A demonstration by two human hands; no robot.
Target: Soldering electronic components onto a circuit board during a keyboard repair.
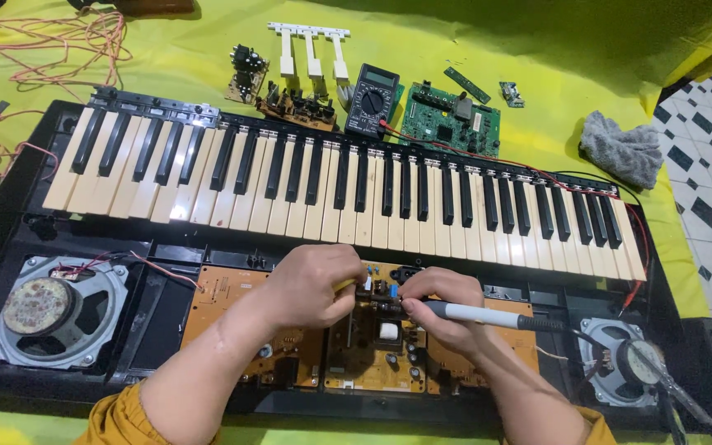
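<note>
Right hand [442, 309] grips iron [488, 315] — tip on centre board [381, 330]. Left hand [315, 284] pinches something yellow [344, 285], can't identify — multimeter [372, 100] at 12 o'clock.

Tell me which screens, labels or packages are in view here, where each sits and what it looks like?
Multimeter: behind the keyboard, on the yellow cloth; a dark upright box with a small greyish rectangular screen at its top and a round dial below.
Labels: only faint white markings on the green board beside the multimeter, too small to make out.
Packages and signs: none in view.
</note>
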